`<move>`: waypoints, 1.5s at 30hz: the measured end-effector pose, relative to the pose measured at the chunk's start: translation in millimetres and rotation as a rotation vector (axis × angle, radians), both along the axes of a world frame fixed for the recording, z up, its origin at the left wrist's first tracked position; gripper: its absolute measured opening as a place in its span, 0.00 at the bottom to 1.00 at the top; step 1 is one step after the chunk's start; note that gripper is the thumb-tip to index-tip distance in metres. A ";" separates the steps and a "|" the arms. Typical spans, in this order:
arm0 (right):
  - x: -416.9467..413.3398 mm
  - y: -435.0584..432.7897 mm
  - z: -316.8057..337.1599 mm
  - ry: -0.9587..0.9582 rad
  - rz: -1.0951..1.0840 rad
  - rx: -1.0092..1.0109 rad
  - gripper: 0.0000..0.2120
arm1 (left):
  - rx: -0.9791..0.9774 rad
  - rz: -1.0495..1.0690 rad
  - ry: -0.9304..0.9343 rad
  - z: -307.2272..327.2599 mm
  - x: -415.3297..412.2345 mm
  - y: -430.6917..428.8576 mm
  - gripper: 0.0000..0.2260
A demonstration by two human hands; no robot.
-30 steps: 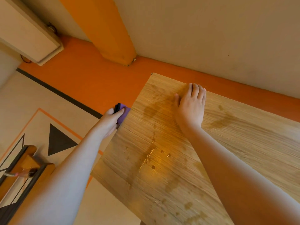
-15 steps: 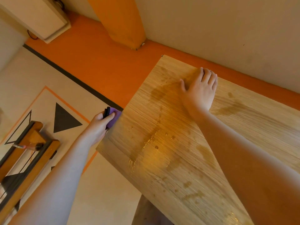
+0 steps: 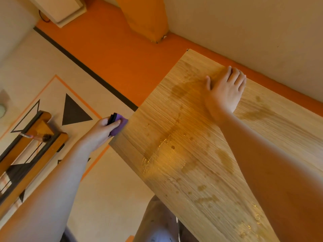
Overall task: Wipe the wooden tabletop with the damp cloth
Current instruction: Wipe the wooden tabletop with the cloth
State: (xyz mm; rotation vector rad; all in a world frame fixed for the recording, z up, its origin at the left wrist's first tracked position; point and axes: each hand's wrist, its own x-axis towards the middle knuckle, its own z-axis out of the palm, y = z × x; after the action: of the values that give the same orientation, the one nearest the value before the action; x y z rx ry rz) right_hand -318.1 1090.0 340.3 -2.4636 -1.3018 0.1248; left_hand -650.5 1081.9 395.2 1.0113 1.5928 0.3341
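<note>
The wooden tabletop (image 3: 201,180) runs diagonally across the view, with wet smears and droplets on its grain. My left hand (image 3: 103,131) grips a purple cloth (image 3: 118,124) with a black part, pressed against the table's left edge. My right hand (image 3: 225,91) lies flat, palm down, on the tabletop near its far corner; it holds nothing and its fingers lie close together.
An orange floor strip (image 3: 122,55) and an orange column (image 3: 146,18) lie beyond the table's far corner. A pale wall (image 3: 244,32) runs along the table's far side. A wooden frame (image 3: 31,145) stands at the left on a patterned floor. My knees (image 3: 157,224) show under the table.
My left hand has slid the purple cloth along the table's left edge toward the near corner. My right hand has stayed flat on the same spot; the camera has shifted.
</note>
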 end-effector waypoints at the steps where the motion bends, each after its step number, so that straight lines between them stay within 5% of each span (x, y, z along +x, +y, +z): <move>1: -0.4 0.3 0.6 -0.005 0.002 -0.015 0.35 | -0.008 -0.001 0.009 0.5 -5.4 -1.7 0.10; 18: 0.2 -0.5 1.7 0.013 0.017 -0.072 0.36 | 0.038 0.132 -0.015 -3.6 -39.6 -37.1 0.11; 24: 11.2 -8.6 16.8 0.178 0.111 -0.069 0.32 | 0.097 0.743 -0.203 -22.6 -27.6 -68.3 0.12; 28: 19.6 -50.6 30.5 0.115 0.269 -0.035 0.29 | 0.064 0.928 -0.284 -25.7 -16.1 -85.5 0.08; 31: 14.5 -107.2 34.0 0.142 0.322 -0.005 0.27 | 0.056 0.976 -0.306 -22.5 -6.0 -94.3 0.01; 36: -17.5 -221.2 38.7 0.159 0.382 0.070 0.23 | 0.102 0.953 -0.351 -20.6 1.9 -98.2 0.04; 45: -66.2 -325.0 21.3 0.019 0.415 -0.136 0.25 | 0.073 0.856 -0.441 -24.8 15.4 -129.6 0.05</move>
State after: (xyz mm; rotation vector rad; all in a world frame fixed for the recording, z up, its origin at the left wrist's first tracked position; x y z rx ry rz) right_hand -384.3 765.0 361.5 -2.2529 -1.8334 0.3483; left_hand -635.1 952.3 370.4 0.2160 1.5268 1.1183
